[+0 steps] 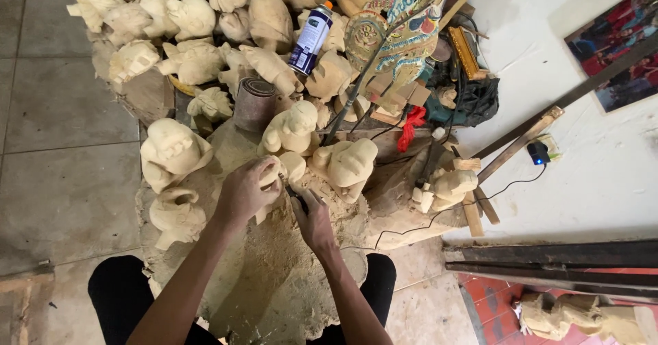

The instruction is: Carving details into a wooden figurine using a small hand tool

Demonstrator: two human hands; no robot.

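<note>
Head view, looking straight down: the left hand [245, 193] is wrapped around a pale wooden carving [277, 174], fingers closed over its upper part so that only its rounded end shows past the knuckles. The right hand [314, 222] is clamped on a small dark tool [296, 195] whose tip points up and to the left, meeting the carving just beside the left fingers. So the carving lies just beyond and left of the right hand, with the tool's long axis running from the right palm towards it; the left hand is the nearer one, already on it. Both work over a mound of sawdust [274, 276] between the person's knees. Around them stand more unfinished figures [346, 163], a roll of sandpaper [253, 104], a spray can [310, 38] and a painted puppet [404, 33] farther back.
</note>
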